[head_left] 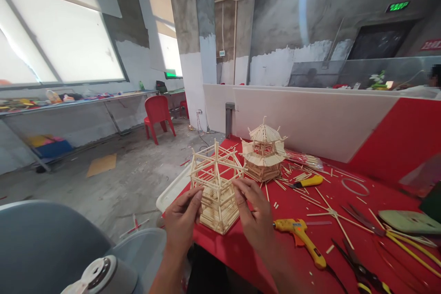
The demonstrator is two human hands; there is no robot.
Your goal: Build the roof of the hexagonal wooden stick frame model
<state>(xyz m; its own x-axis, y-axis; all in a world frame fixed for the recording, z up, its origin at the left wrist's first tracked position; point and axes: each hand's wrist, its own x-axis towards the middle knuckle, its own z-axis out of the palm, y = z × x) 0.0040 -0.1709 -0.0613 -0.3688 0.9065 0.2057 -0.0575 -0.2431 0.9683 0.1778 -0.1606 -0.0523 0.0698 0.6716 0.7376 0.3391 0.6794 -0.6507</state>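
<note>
The person's left hand (184, 211) pinches the left side of a stick frame (218, 186), thumb and forefinger closed on it. The right hand (257, 213) has a similarly narrow grip on the frame's right side, thumb below the forefinger. The frame stands upright between the two hands at the near left edge of the red table (289, 204) (whether its base rests there or is slightly raised, one cannot tell).

Just beyond it to the right stands a roofed pagoda (263, 160), also of sticks, with a bag (306, 160) of more sticks on its far right. A yellow cutter (310, 181) lies to the pagoda's right, amid loose sticks. Nearer, to the right of the right hand, lies a glue gun (292, 226); a star (332, 213) of crossed sticks lies beyond it, to the right.
</note>
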